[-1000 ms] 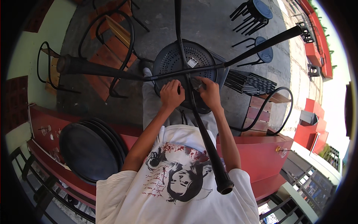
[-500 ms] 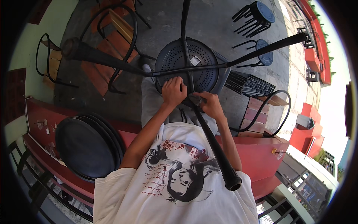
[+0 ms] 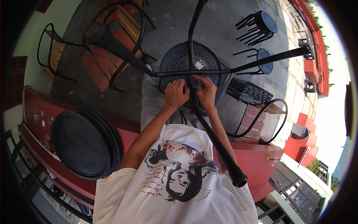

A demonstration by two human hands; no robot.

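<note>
From where I stood, the upturned stool was in the upper middle of the frame, its round, perforated seat [image 3: 173, 61] at the bottom and its black legs splaying toward the upper edge, both sides and the lower right. A white label [image 3: 199, 64] showed on the underside. The person's right hand [image 3: 207, 93], just below the crossing of the legs, had its fingers closed on a small dark grey pad [image 3: 194, 81], which touched the leg [image 3: 214, 138] running down toward the shirt [image 3: 179, 209]. The left hand [image 3: 176, 93] was just left of that leg, fingers bent over the near part of the seat; I could not tell whether it gripped anything.

At the lower left, black round discs [image 3: 82, 145] leaned in a stack by a red ledge [image 3: 257, 156]. Stacked stools [image 3: 266, 21] with blue seats stood at the upper right, above a single blue stool [image 3: 264, 61], and a slatted wooden chair [image 3: 251, 121] was at the right
</note>
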